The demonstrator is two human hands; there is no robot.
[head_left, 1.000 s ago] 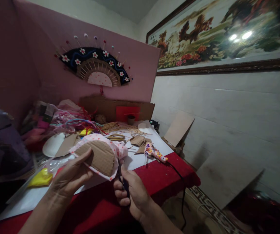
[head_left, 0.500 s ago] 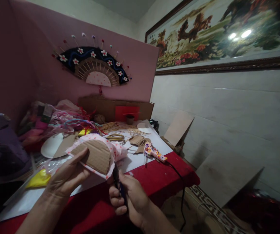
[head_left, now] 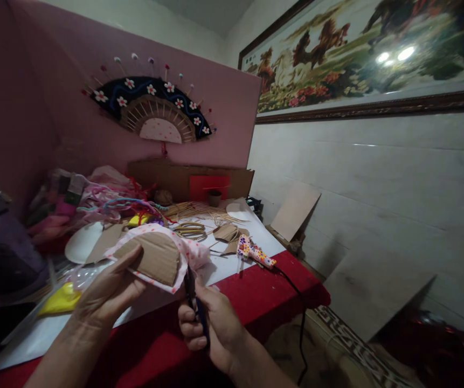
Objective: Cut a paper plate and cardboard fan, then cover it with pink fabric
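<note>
My left hand (head_left: 108,293) holds a half-round piece of brown cardboard (head_left: 154,258) with pink dotted fabric (head_left: 193,253) wrapped round its curved edge, thumb pressed on the cardboard face. My right hand (head_left: 209,323) is closed on dark-handled scissors (head_left: 193,299), whose blades point up at the fabric's lower right edge. Both hands hover over the front of a table with a red cloth (head_left: 256,293).
A patterned glue gun (head_left: 254,252) with a black cord lies on white paper (head_left: 232,264). Yarn, cardboard scraps, sticks, a white disc (head_left: 80,242) and a yellow piece (head_left: 60,300) crowd the table. A decorated fan (head_left: 151,110) hangs on the pink wall. Cardboard sheets lean at right.
The view has shifted slightly right, so everything sits a little further left. The scissors have moved in closer to the fabric's edge. My left hand keeps its hold on the cardboard piece.
</note>
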